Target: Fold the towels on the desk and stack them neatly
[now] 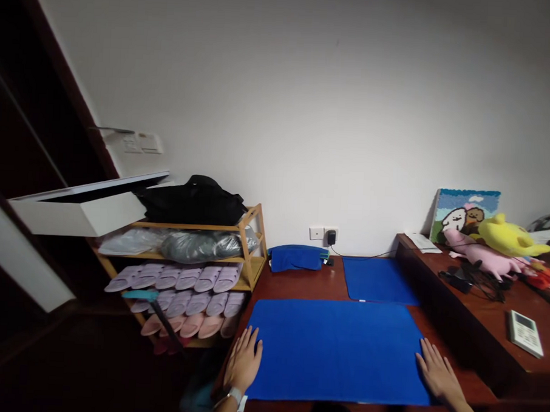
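Note:
A large blue cloth lies spread flat on the reddish-brown wooden table. At its left edge my left hand rests flat with the fingers stretched out, and a watch sits on that wrist. My right hand lies palm down at the cloth's right edge, fingers apart. Neither hand grips anything. Behind the large cloth, a smaller blue cloth is laid flat toward the right. A folded blue cloth bundle sits against the wall at the back left of the table.
Left of the table stands a wooden shoe rack with several slippers, a black bag and a white box. A charger is plugged into the wall. Plush toys and a white device lie on the raised right surface.

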Demonstrator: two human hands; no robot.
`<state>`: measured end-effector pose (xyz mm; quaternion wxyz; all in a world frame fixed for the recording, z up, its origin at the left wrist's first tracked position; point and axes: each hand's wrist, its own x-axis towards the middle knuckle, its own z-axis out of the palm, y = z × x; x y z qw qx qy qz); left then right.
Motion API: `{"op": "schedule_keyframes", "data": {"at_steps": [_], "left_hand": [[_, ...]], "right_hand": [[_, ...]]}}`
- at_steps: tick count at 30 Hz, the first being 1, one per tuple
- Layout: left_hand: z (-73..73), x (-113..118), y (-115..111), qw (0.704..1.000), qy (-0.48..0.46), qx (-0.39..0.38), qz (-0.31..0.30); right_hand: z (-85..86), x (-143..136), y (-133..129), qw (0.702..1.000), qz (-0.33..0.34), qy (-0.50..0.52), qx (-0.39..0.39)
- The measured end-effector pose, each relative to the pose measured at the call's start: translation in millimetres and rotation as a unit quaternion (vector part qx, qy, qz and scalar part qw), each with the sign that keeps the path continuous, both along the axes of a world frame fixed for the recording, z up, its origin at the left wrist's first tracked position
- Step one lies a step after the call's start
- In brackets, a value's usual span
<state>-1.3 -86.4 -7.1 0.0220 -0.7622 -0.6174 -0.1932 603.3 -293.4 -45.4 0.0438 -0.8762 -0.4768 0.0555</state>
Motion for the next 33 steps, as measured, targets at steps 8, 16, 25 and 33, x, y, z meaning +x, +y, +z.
{"op": "schedule_keyframes", "data": {"at_steps": [8,16,25,33], "left_hand": [[-6.4,-0.9,0.2,1.0,-0.006,-0.002,-0.007],[-3.8,1.9,-8.2,0.999,0.029,-0.03,0.002],[21.0,8.2,44.5,0.996,0.071,0.018,-0.048],[16.0,49.1,100.4,0.994,0.064,-0.054,-0.076]], "right_hand": [[49.3,-113.6,60.2,0.996,0.046,-0.027,0.077],[95.2,-338.1,158.5,0.954,0.263,0.135,0.048],[96.1,-364.2,225.0,0.953,0.268,0.133,0.035],[60.3,-365.2,243.0,0.946,0.276,0.155,0.064]]}}
